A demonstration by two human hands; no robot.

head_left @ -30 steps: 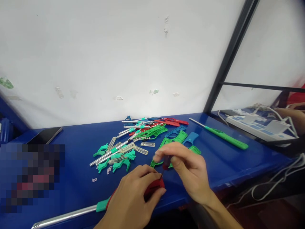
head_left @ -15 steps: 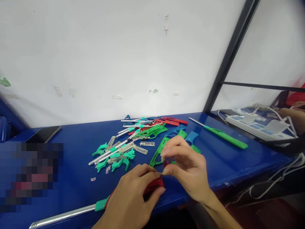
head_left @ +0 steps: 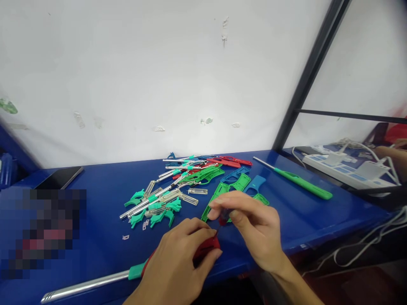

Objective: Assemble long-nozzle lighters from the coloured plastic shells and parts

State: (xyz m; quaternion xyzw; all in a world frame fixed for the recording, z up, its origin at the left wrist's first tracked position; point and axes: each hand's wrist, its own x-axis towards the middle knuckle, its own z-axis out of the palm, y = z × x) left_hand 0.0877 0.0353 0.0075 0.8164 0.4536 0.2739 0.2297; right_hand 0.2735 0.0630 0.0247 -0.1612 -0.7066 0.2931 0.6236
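Observation:
My left hand [head_left: 178, 258] is wrapped round a red stick lighter [head_left: 210, 245]. Its silver metal tube [head_left: 85, 287] and teal collar [head_left: 136, 271] stick out to the lower left. In my right hand [head_left: 254, 224] a small screwdriver [head_left: 224, 217] with a dark and red handle is pinched between thumb and fingers. Its thin shaft points down at the red body, beside my left fingertips; whether the tip touches is too small to tell. Beyond my hands lie green casing halves [head_left: 219, 192], clear fuel tanks [head_left: 189, 199] and teal triggers [head_left: 162, 218].
A finished-looking green stick lighter [head_left: 302, 184] lies at the right. Red casing parts [head_left: 229, 162] and blue casing parts [head_left: 254, 184] are heaped near the wall. A phone [head_left: 60, 178] lies at the left. Beyond a black metal post [head_left: 305, 84] stands a white power strip [head_left: 343, 169] with cables.
My right thumb and fingers have shifted on the screwdriver, which now shows more plainly. The right hand has dropped slightly. My left hand keeps its hold on the red lighter.

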